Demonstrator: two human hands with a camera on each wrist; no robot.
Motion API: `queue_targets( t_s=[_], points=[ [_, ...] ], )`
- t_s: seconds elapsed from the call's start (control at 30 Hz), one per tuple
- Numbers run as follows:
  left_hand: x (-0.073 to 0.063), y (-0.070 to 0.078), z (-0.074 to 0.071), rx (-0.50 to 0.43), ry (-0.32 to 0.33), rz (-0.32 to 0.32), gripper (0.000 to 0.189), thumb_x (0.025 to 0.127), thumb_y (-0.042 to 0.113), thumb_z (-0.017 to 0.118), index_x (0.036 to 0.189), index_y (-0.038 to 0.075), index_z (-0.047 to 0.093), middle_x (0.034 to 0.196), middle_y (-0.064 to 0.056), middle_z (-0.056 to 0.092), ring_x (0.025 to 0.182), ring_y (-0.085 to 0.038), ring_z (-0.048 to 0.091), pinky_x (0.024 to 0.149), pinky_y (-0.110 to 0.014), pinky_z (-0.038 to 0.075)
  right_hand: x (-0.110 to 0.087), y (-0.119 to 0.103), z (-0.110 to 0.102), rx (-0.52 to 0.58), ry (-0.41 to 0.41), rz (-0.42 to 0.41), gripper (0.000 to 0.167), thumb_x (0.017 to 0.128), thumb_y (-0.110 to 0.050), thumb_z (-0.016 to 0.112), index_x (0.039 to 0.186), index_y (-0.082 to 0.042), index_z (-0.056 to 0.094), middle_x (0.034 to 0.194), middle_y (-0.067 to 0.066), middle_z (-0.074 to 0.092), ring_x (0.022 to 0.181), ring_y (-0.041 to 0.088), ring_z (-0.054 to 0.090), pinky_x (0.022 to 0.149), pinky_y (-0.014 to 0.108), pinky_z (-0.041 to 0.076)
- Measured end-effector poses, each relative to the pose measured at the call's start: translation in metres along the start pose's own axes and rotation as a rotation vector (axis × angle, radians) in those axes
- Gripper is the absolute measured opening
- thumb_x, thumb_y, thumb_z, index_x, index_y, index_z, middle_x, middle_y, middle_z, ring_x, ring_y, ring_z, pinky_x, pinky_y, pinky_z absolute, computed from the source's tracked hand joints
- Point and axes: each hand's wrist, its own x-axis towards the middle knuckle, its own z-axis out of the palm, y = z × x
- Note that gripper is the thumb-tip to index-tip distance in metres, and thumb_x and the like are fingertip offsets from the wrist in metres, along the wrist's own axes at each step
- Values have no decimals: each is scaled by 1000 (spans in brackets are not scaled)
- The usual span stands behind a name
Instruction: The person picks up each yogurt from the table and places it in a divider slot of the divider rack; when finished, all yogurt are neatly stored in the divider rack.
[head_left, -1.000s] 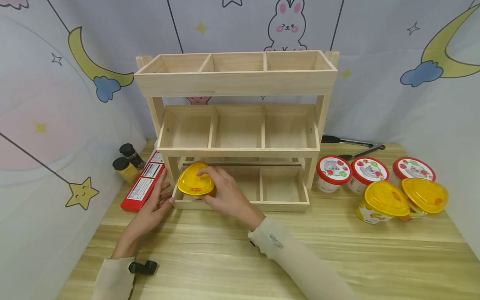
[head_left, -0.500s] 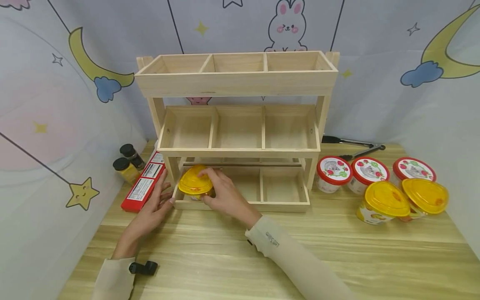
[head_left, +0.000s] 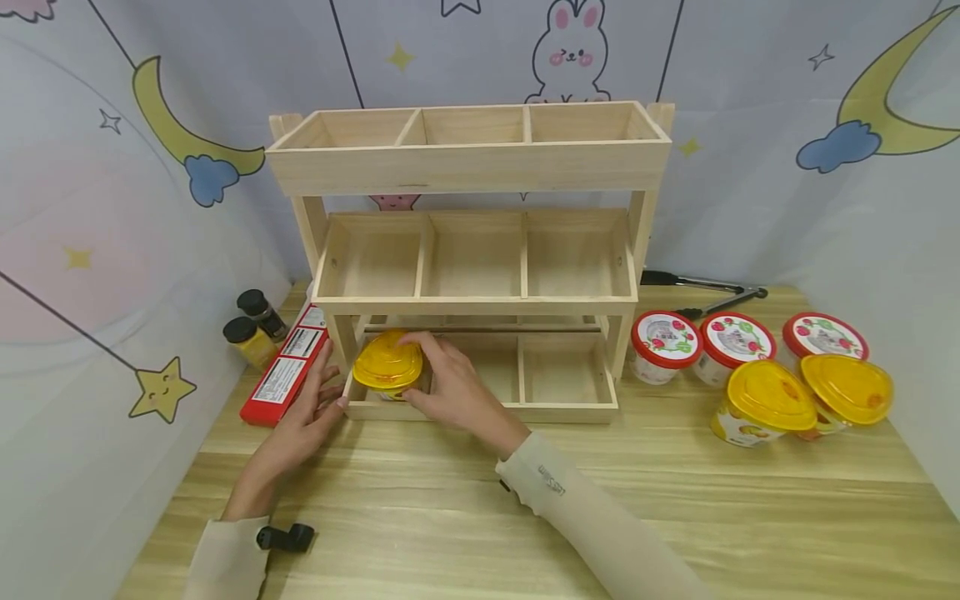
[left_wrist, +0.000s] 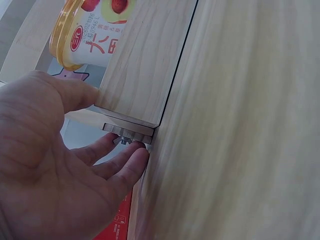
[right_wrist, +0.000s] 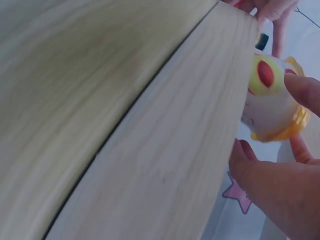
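A yogurt cup (head_left: 387, 364) with a yellow lid sits in the left compartment of the bottom tray (head_left: 480, 412) of a wooden rack (head_left: 468, 171). My right hand (head_left: 463, 400) is at the cup's right side. Its index finger lies by the lid, and in the right wrist view the thumb (right_wrist: 242, 157) stands apart from the cup (right_wrist: 267, 112). My left hand (head_left: 300, 429) holds the tray's front left corner. In the left wrist view its thumb is on the front board (left_wrist: 145, 65) and its fingertips touch the side by a bolt (left_wrist: 123, 140).
Red-lidded cups (head_left: 666, 340) and yellow-lidded cups (head_left: 771, 396) stand right of the rack, with black-handled tongs (head_left: 697, 283) behind. A red box (head_left: 281, 379) and two black-capped jars (head_left: 251, 342) are on the left, beside my left hand.
The yellow-lidded cup has settled lower into the left compartment and its lid has turned slightly. The right hand's thumb now stands apart from it. The left hand stays at the tray corner.
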Motion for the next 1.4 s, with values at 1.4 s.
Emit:
queue_targets(
  t_s=[1.4],
  points=[
    [0, -1, 0, 11, 0, 16, 94, 111, 11, 54, 173, 36, -13, 169, -36, 24, 146, -63, 45, 119, -75, 39, -123, 38, -134, -85, 263, 38, 69, 92, -16, 83, 152, -11, 50, 154, 11, 58, 142, 35, 58, 113, 61, 53]
  ],
)
